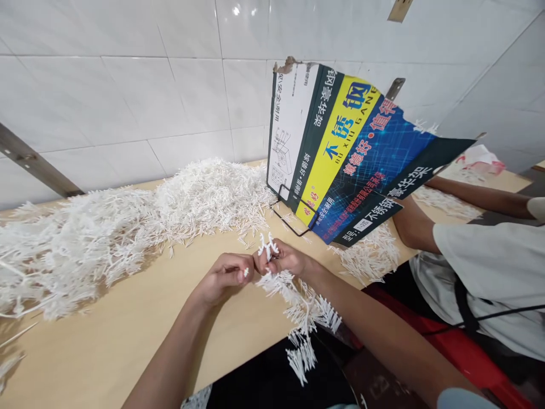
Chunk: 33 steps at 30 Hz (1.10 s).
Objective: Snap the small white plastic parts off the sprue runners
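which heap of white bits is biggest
The wall-side heap, left of the printed cardboard; it spreads far wider than the near-right heap and the far-right heap.

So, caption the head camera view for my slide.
Right hand holding white branched pieces, left hand close by, before a white heap and a printed cardboard panel.
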Each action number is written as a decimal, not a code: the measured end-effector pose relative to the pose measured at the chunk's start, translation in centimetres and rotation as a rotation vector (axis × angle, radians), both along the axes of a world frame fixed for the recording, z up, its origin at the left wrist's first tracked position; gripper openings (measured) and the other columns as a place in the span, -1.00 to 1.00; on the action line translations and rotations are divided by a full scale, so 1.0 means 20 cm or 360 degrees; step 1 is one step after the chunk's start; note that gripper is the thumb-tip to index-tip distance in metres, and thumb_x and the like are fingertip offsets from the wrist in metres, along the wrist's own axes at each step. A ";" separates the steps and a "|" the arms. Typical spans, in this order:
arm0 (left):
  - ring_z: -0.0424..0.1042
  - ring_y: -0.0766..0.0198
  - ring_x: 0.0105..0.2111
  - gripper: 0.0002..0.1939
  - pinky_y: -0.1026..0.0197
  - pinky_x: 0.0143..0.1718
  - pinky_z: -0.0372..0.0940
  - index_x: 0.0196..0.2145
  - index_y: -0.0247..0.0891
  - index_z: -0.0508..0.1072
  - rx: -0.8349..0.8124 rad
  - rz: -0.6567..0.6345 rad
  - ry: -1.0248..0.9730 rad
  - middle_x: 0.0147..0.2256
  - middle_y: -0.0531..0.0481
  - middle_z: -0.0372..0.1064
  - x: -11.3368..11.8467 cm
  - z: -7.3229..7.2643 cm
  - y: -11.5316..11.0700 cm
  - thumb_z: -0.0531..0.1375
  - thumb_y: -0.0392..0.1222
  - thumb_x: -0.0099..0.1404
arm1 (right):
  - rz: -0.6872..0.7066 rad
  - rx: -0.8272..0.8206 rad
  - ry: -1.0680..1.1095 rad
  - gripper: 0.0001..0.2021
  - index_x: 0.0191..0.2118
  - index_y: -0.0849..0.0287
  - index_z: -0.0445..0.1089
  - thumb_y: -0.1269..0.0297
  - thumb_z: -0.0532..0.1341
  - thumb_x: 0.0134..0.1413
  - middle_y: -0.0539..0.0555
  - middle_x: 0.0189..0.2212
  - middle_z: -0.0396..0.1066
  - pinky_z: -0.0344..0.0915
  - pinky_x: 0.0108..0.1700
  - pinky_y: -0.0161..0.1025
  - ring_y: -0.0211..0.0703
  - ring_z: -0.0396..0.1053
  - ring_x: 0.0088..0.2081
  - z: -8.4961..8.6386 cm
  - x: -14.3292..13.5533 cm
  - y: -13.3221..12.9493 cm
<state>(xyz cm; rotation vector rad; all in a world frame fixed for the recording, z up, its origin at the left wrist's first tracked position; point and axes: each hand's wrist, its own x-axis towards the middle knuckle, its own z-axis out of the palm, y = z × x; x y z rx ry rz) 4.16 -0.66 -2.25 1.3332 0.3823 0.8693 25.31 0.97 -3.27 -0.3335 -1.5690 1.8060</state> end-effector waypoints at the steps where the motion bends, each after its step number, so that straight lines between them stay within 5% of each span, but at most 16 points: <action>1: 0.14 0.26 -0.50 -0.47 0.13 -0.40 0.04 -0.63 -0.25 0.30 -0.0051 0.0058 -0.0058 -0.59 0.03 0.13 0.00 0.00 0.01 0.38 0.18 0.16 | -0.0017 -0.0036 0.0052 -0.53 -0.49 0.24 0.42 -0.10 0.49 -0.08 -0.01 -0.54 0.30 0.11 -0.35 -0.26 -0.25 0.20 -0.46 0.00 0.00 -0.01; 6: 0.16 0.26 -0.47 -0.57 0.15 -0.39 0.10 -0.54 -0.24 0.35 -0.0034 0.0694 0.0267 -0.52 0.00 0.18 -0.03 0.04 0.04 0.28 0.13 0.29 | -0.0510 -0.0304 -0.0144 -0.57 -0.41 0.19 0.42 -0.07 0.50 -0.11 -0.03 -0.51 0.31 0.14 -0.34 -0.27 -0.23 0.23 -0.45 0.05 -0.03 -0.02; 8: 0.22 0.23 -0.40 -0.60 0.15 -0.31 0.17 -0.45 -0.25 0.41 0.0048 0.0788 0.0436 -0.45 -0.03 0.26 -0.01 0.06 0.04 0.21 0.12 0.37 | -0.0695 -0.0315 -0.0257 -0.58 -0.42 0.19 0.43 -0.06 0.49 -0.12 -0.04 -0.52 0.33 0.16 -0.32 -0.27 -0.23 0.23 -0.45 0.07 -0.05 -0.01; 12: 0.27 0.24 -0.39 -0.54 0.17 -0.33 0.19 -0.32 -0.27 0.45 0.0071 0.0655 0.0530 -0.41 -0.03 0.31 0.03 0.05 0.02 0.07 0.19 0.46 | -0.0820 -0.0218 -0.0301 -0.59 -0.44 0.20 0.45 -0.08 0.46 -0.09 0.00 -0.48 0.40 0.25 -0.22 -0.23 -0.17 0.31 -0.37 0.07 -0.08 0.01; 24: 0.13 0.32 -0.47 -0.61 0.23 -0.41 0.05 -0.41 -0.25 0.40 0.0288 0.0729 0.0917 -0.52 0.11 0.16 0.02 0.02 0.03 0.21 0.14 0.35 | -0.1068 0.0027 -0.0444 -0.73 -0.34 0.22 0.49 0.08 0.37 0.05 0.01 -0.41 0.45 0.27 -0.14 -0.23 -0.17 0.36 -0.31 0.07 -0.09 -0.01; 29: 0.15 0.31 -0.47 -0.61 0.24 -0.41 0.05 -0.41 -0.24 0.36 0.0418 0.0806 0.0974 -0.52 0.11 0.19 0.02 0.03 0.01 0.16 0.14 0.38 | -0.0924 -0.0039 -0.0505 -0.65 -0.32 0.21 0.47 0.00 0.42 0.00 0.01 -0.42 0.46 0.26 -0.23 -0.26 -0.19 0.36 -0.35 0.06 -0.10 -0.01; 33: 0.12 0.30 -0.47 -0.59 0.23 -0.41 0.03 -0.44 -0.24 0.34 0.0457 0.0650 0.0907 -0.53 0.09 0.17 0.02 0.03 0.02 0.16 0.15 0.38 | -0.0803 0.0022 -0.0499 -0.55 -0.38 0.21 0.43 -0.14 0.40 0.01 -0.02 -0.47 0.40 0.22 -0.25 -0.27 -0.21 0.32 -0.38 0.05 -0.10 0.00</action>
